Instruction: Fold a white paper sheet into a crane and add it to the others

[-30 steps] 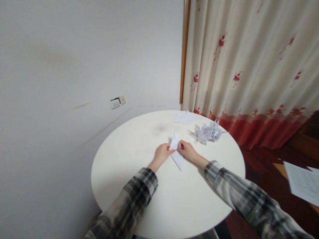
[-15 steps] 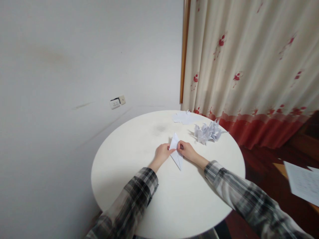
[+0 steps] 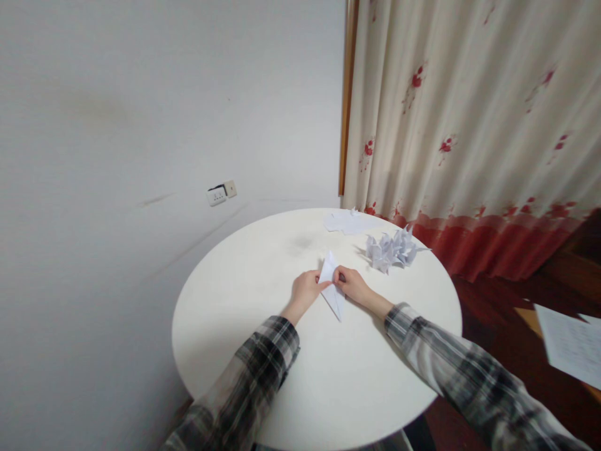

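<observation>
A narrow, diamond-shaped piece of folded white paper point(image 3: 334, 299) is held between my two hands over the round table. My left hand point(image 3: 307, 288) grips its left edge, the thumb lying across the front. On the opposite edge, my right hand point(image 3: 352, 283) pinches the paper with curled fingers. One point of the paper faces away from me and the other faces toward me. Just beyond my right hand stands a cluster of white folded-paper figures point(image 3: 392, 249) with pointed tips.
The white round table point(image 3: 225, 313) stands close to a pale wall with a socket point(image 3: 216, 196). Flat white sheets point(image 3: 350, 222) lie at its far edge. A floral curtain point(image 3: 469, 125) hangs behind. Printed papers point(image 3: 570, 341) rest on a wooden surface at the right.
My hands and the folded paper stay in almost the same place. The fingers of my right hand have shifted very slightly at the paper's edge.
</observation>
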Tool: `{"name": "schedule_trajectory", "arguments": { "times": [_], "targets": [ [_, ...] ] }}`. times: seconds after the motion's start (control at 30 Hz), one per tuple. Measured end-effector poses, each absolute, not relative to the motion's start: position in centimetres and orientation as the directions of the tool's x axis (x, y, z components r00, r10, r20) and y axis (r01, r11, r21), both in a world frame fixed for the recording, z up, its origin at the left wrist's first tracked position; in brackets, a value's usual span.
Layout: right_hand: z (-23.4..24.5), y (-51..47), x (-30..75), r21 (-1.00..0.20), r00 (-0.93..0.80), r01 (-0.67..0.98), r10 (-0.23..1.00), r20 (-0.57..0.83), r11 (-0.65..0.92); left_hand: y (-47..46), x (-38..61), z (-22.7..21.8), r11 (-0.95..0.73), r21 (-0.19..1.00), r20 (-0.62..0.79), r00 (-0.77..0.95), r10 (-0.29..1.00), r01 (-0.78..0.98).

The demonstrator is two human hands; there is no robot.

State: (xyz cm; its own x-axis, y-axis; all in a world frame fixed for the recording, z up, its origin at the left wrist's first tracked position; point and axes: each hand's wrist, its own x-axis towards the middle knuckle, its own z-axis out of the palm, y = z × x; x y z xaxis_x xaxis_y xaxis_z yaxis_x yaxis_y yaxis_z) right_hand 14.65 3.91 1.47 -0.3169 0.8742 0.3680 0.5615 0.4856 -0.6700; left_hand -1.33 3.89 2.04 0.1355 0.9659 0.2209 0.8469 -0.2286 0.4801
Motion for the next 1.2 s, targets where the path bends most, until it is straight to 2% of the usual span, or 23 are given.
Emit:
{"name": "schedule_trajectory", "arguments": {
  "times": [0.77,1.0,1.2],
  "targets": [
    [1.9,3.5,14.6,-0.671,-0.303,0.567,0.879,0.369,0.477,4.0,-1.2,1.8,-0.225,0.438,0.25,0.123,0.96,0.87],
    [1.5,3.8,14.8,-0.696,-0.235,0.575,0.901,0.364,0.431,4.9,-1.8,0.5,-0.297,0.549,0.252,0.184,0.95,0.782],
    [1.3,3.9,14.9,-0.771,-0.14,0.533,0.935,0.325,0.348,5.0,-2.1,0.4,-0.321,0.616,0.231,0.225,0.947,0.719]
  ]
}}
